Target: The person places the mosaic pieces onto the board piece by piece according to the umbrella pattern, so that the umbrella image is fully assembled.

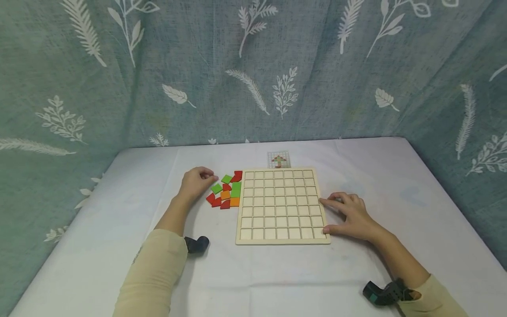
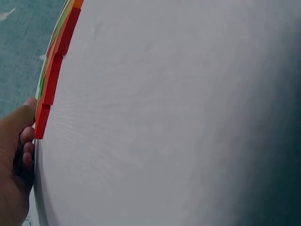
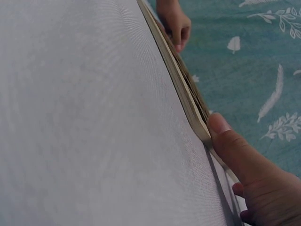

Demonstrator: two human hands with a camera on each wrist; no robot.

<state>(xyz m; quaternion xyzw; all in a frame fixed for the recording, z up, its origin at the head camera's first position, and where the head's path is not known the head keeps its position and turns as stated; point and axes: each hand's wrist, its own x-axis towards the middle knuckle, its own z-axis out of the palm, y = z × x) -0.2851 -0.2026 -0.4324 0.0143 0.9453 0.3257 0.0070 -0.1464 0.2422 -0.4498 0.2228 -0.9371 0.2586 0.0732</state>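
A pale wooden grid board (image 1: 283,241), divided into square cells, lies flat on the table. My right hand (image 1: 350,215) rests at its right side, thumb and fingertips spread along the edge. In the right wrist view the thumb (image 3: 244,157) lies on the rim near the corner. My left hand (image 1: 197,182) is left of a group of small tiles, fingers loosely curled and nothing visible in them. Those tiles include green squares (image 1: 216,188), orange squares (image 1: 225,195) and red rounded pieces (image 1: 225,204), several beside the board's left edge.
A small card (image 1: 279,159) with a gridded, tree-like picture lies just behind the board. White cloth (image 1: 285,281) covers the table. A leaf-patterned green curtain (image 1: 214,88) hangs behind and at the sides. Dark wrist devices (image 1: 196,245) sit on both forearms.
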